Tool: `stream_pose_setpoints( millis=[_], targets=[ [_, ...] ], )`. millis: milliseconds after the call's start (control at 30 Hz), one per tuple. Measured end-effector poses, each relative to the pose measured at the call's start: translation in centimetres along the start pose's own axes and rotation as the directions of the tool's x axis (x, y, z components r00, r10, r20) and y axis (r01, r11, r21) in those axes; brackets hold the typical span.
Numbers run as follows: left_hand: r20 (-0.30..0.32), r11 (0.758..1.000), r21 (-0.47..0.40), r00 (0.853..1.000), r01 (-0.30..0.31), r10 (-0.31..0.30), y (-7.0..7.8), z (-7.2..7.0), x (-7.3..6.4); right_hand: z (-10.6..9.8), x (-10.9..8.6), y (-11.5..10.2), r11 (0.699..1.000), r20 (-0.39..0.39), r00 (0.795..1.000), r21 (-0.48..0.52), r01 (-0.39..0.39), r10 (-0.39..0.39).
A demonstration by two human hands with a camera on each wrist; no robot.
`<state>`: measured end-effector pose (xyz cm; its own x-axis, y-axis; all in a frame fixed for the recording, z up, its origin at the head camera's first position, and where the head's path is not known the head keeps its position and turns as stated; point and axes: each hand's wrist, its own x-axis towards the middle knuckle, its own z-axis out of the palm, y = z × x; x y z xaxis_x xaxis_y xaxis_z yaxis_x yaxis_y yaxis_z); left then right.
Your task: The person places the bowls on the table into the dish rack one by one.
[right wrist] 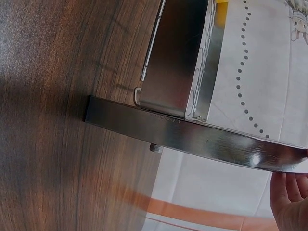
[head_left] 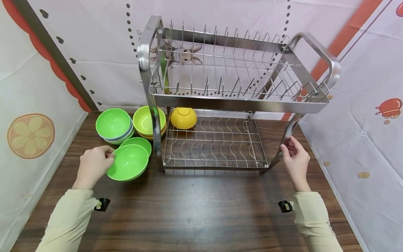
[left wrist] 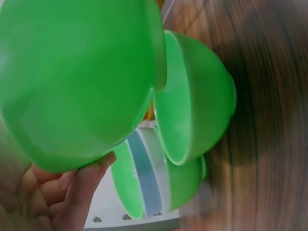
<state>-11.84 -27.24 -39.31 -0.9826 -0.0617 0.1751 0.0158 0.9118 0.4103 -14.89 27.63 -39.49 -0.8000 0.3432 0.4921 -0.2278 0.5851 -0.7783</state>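
Observation:
My left hand (head_left: 96,163) pinches the rim of a green bowl (head_left: 127,163), which is tilted and raised just in front of another green bowl (head_left: 138,142). In the left wrist view the held bowl (left wrist: 82,77) fills the upper left, with thumb and fingers at its edge. On the right, my right hand (head_left: 295,159) grips the curved side leg of a two-tier metal dish rack (head_left: 239,103). The right wrist view shows that leg (right wrist: 202,139) with fingertips around it at the right edge. A yellow bowl (head_left: 183,118) leans on the rack's lower tier, at its left end.
Behind the left hand stands a stack of green and blue-grey bowls (head_left: 113,123). Beside it is a stack of yellow and orange bowls (head_left: 145,120), partly hidden by the rack's left leg. Printed cloth walls (head_left: 47,87) enclose the wooden table (head_left: 195,210) on the back and sides.

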Motion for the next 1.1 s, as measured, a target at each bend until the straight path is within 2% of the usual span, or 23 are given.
stream_pose_setpoints(
  millis=[200, 400, 600, 800, 1100],
  targets=[
    [0.062, 0.998, -0.013, 0.996, -0.068, 0.069, 1.4, -0.1, -0.5, 0.1, 0.0, 0.1, 1.000, -0.010, 1.000, -0.005, 0.006, -0.006],
    [0.136, 0.995, -0.008, 0.985, -0.103, 0.103, 3.0, 0.2, -1.3, 0.0, 0.1, -0.1, 1.000, 0.003, 1.000, 0.010, 0.001, -0.001],
    [0.145, 0.984, 0.001, 0.974, -0.176, 0.174, 4.8, 1.1, -1.9, 0.0, 0.0, 0.0, 1.000, 0.004, 1.000, 0.013, -0.005, 0.005],
    [0.174, 0.976, -0.045, 0.960, -0.214, 0.219, 6.5, 2.4, -2.3, -0.1, 0.0, 0.0, 1.000, 0.002, 1.000, 0.015, -0.006, 0.006],
    [0.156, 0.948, -0.121, 0.938, -0.294, 0.311, 8.6, 4.3, -2.4, -0.1, -0.1, -0.1, 1.000, 0.004, 1.000, 0.017, -0.001, 0.001]
  ],
)
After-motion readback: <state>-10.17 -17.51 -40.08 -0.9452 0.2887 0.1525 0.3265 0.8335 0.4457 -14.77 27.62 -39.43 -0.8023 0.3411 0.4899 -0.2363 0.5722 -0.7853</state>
